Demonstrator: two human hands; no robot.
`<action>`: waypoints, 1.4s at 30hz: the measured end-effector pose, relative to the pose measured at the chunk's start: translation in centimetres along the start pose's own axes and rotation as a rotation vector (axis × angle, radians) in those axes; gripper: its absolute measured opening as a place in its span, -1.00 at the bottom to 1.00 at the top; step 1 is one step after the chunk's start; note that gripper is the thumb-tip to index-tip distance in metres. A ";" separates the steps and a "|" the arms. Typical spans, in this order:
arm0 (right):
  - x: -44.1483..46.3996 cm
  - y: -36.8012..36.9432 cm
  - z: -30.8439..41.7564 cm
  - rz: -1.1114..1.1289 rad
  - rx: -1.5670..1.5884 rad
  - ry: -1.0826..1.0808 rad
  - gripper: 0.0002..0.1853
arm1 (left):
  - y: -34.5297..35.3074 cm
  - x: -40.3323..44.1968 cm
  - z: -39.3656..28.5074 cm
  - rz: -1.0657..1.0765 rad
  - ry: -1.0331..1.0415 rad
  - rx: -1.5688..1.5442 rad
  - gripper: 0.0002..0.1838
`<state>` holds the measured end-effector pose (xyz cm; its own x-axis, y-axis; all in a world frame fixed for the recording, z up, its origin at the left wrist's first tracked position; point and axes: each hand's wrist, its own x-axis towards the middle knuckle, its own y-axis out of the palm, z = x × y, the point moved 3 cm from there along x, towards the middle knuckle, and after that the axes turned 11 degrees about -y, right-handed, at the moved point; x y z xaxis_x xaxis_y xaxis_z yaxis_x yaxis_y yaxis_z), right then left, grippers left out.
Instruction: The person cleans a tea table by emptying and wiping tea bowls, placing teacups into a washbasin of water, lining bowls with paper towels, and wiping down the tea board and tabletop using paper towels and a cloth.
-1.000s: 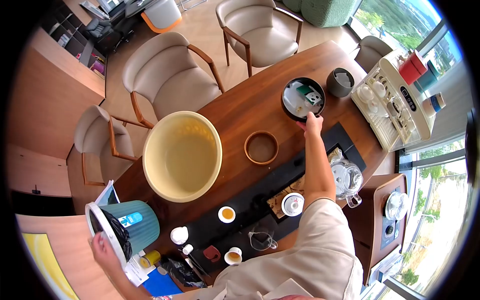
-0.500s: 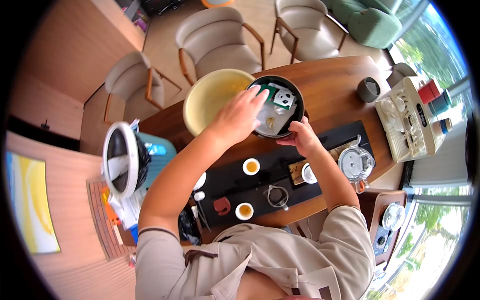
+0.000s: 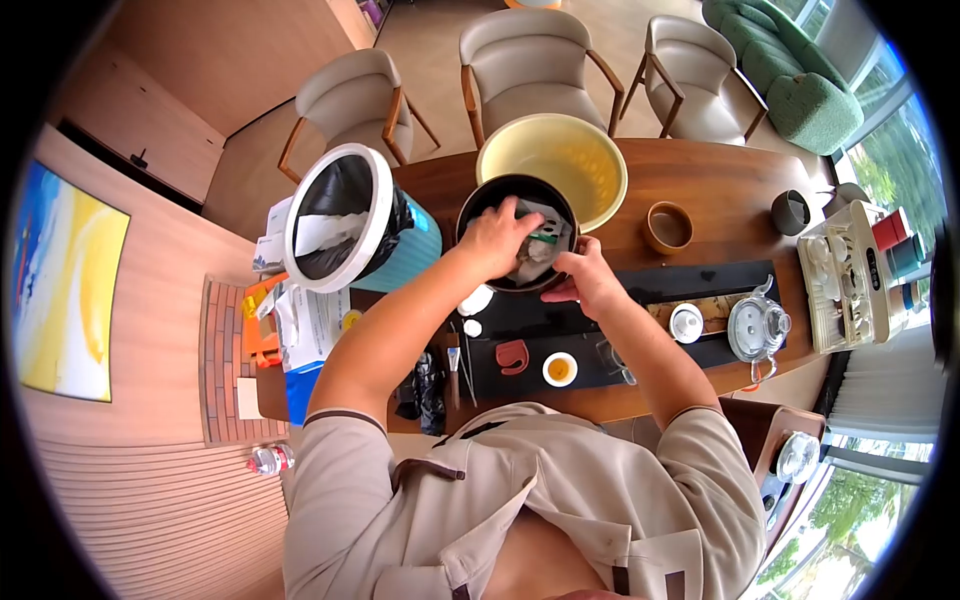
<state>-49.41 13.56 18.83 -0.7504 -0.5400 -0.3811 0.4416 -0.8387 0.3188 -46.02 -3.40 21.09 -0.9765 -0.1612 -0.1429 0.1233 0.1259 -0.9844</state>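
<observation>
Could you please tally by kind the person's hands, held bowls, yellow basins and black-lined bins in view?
Hands: 2 (left hand, right hand)
Held bowls: 1 (dark bowl)
Basins: 1 (yellow basin)
Bins: 1 (lined bin)
Total: 5

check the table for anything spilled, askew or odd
No spill that I can see. Crumpled black plastic lies bunched beside the brush at the near edge of the table, looking untidy; papers farther left overlap messily.

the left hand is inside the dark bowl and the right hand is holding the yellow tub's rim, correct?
Not quite: the head view shows the right hand holding the dark bowl's edge, not the yellow tub's. The left hand is inside the bowl.
</observation>
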 end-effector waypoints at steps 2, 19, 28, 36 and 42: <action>-0.4 0.8 -0.3 -0.003 -0.012 -0.001 -0.26 | 0.0 -0.4 1.2 -0.032 0.007 -0.049 -0.23; -1.4 4.0 2.4 0.069 -0.052 -0.058 -0.33 | -10.6 -3.8 7.9 -0.246 -0.074 -0.242 -0.67; -4.0 -1.4 0.2 -0.095 0.069 -0.050 -0.26 | -8.1 -7.8 30.6 -0.342 -0.748 -0.084 -0.41; -5.2 -13.8 0.0 -0.427 0.234 -0.096 -0.49 | 5.7 -5.2 36.8 0.099 -0.729 0.032 -0.57; 1.6 -27.5 2.5 -0.717 0.471 -0.287 -0.64 | -1.2 -4.6 31.2 0.134 -0.485 -0.053 -0.54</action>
<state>-64.00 35.90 11.57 -0.8898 0.1923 -0.4139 -0.3787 -0.8172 0.4345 -36.15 -33.37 19.73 -0.7564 -0.5752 -0.3116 0.2206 0.2241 -0.9493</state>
